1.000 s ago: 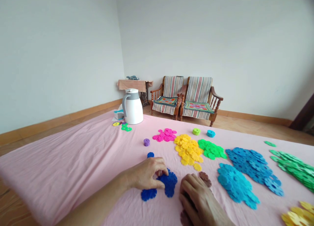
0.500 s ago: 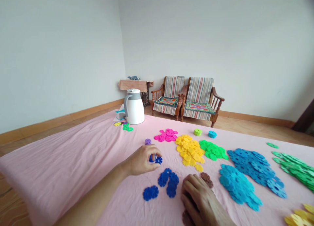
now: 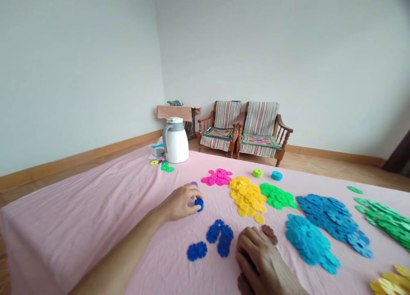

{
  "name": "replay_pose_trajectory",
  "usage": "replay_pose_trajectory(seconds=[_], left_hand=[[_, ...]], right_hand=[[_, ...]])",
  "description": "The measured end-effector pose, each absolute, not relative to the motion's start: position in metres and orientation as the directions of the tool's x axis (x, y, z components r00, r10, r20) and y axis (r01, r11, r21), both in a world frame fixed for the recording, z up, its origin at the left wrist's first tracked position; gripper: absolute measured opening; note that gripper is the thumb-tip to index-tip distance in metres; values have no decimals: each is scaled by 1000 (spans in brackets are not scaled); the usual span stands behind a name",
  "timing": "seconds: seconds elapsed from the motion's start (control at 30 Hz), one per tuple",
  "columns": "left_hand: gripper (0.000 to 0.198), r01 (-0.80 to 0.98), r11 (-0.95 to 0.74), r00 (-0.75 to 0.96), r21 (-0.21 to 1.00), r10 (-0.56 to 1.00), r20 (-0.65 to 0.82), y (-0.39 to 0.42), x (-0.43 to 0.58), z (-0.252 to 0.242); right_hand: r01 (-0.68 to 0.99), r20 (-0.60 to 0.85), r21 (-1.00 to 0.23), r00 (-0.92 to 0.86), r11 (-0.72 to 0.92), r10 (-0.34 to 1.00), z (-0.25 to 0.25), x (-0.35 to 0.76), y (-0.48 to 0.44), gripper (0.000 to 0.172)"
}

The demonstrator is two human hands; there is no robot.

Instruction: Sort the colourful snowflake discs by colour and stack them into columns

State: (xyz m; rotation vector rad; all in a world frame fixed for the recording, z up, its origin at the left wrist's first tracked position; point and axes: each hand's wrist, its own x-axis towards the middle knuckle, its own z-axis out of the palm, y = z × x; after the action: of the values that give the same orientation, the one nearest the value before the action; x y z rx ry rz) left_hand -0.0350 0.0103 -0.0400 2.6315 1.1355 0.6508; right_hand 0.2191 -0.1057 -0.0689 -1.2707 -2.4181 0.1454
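At the middle of the cloth my left hand [image 3: 179, 203] has its thumb and fingers curved around a small stack of dark blue snowflake discs [image 3: 199, 205]. A purple disc stack [image 3: 194, 183] shows partly behind that hand. Loose dark blue discs [image 3: 225, 239] lie closer to me, between my hands, with a smaller group [image 3: 197, 251] to their left. My right hand [image 3: 261, 256] rests low on the cloth with its fingers curled. Brown discs [image 3: 269, 234] poke out beyond it and at its near side; whatever lies under the fingers is hidden.
Pink [image 3: 218, 177], yellow [image 3: 246, 196], green [image 3: 278, 196], light blue [image 3: 312, 239] and blue [image 3: 333, 216] disc piles spread over the pink cloth [image 3: 128, 209]. A white jug [image 3: 177, 143] stands at the back left. Two wooden chairs [image 3: 261, 126] are beyond the table.
My left hand has drawn slightly left and toward me. The dark blue disc that stuck out at its fingertips now sits in line with the stack. My right hand is nearly still.
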Motion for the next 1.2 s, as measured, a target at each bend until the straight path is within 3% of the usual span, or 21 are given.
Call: replay_pose_trajectory(seconds=[0.33, 0.47, 0.6, 0.87, 1.03, 1.2], left_hand=[[21, 636, -680, 614, 365, 732, 296, 11, -35, -43], [25, 603, -700, 603, 383, 714, 356, 9, -34, -38], [13, 511, -753, 682, 414, 649, 337, -1, -26, -31], [34, 521, -769, 761, 371, 615, 208, -24, 0, -43], [18, 546, -755, 753, 363, 632, 182, -31, 7, -44], [16, 555, -732, 737, 395, 653, 175, -32, 8, -44]], right_hand=[[762, 318, -276, -503, 586, 804, -70, 219, -105, 15], [754, 333, -261, -516, 602, 790, -68, 219, -105, 15], [749, 355, -256, -515, 611, 780, -68, 219, -106, 14], [762, 323, -289, -492, 580, 808, -71, 220, -106, 15], [759, 307, -308, -491, 573, 815, -70, 220, -107, 15], [745, 351, -306, -491, 593, 798, -70, 219, -107, 16]])
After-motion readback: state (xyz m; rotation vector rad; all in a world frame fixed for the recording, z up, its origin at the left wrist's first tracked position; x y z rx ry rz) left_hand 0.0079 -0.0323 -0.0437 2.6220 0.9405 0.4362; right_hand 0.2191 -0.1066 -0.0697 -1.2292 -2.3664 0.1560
